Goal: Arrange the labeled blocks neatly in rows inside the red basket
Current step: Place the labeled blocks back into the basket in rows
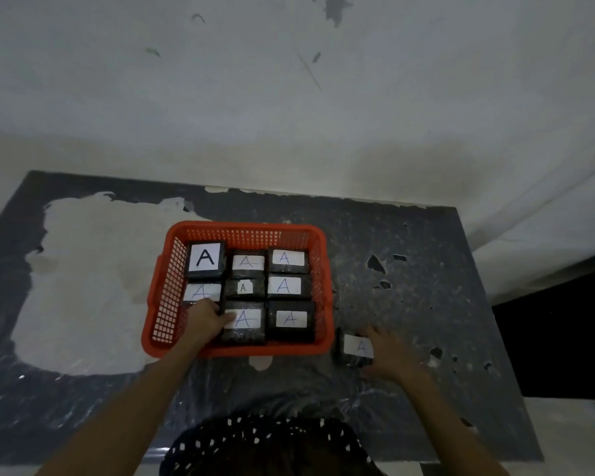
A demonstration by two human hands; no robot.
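Dark table (409, 269), worn pale patch toward its left edge. Red basket (241, 231) at table centre: we count eight dark blocks in rows, each white label handwritten "A"; far-left block (205, 258) boldest. Left hand (205, 321) inside basket, fingers pressing near-middle block (244, 322). Right hand (392, 355) spread, touching ninth block (354, 348), labelled "A", on table off basket's near-right corner.

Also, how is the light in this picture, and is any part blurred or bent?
Head view: dim, soft light; the basket and its labels stay readable; the right hand and its block are slightly blurred; the wide lens bends the table edges.
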